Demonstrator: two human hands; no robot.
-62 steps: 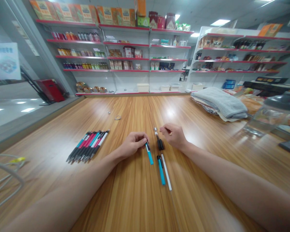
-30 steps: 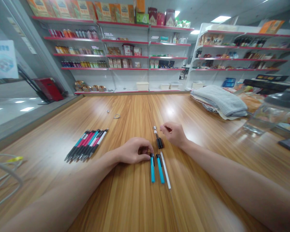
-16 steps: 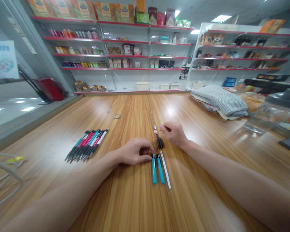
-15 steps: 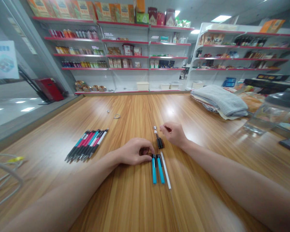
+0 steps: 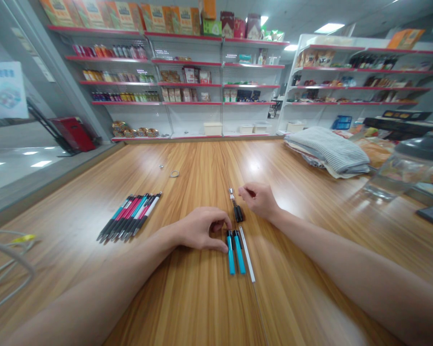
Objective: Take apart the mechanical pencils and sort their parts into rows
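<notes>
Bare tabletop [image 5: 171, 204] separates the left grip [image 5: 201, 228] from the pen row [image 5: 129, 217]; blue barrels [image 5: 231, 257] block rightward.

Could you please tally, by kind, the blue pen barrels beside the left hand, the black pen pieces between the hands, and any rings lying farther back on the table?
Blue pen barrels: 2
Black pen pieces: 2
Ring: 1
Total: 5

Glossy wood-grain tabletop [image 5: 195, 298], 2 smooth plastic pen barrels [image 5: 240, 257], matt cloth stack [image 5: 326, 150].
</notes>
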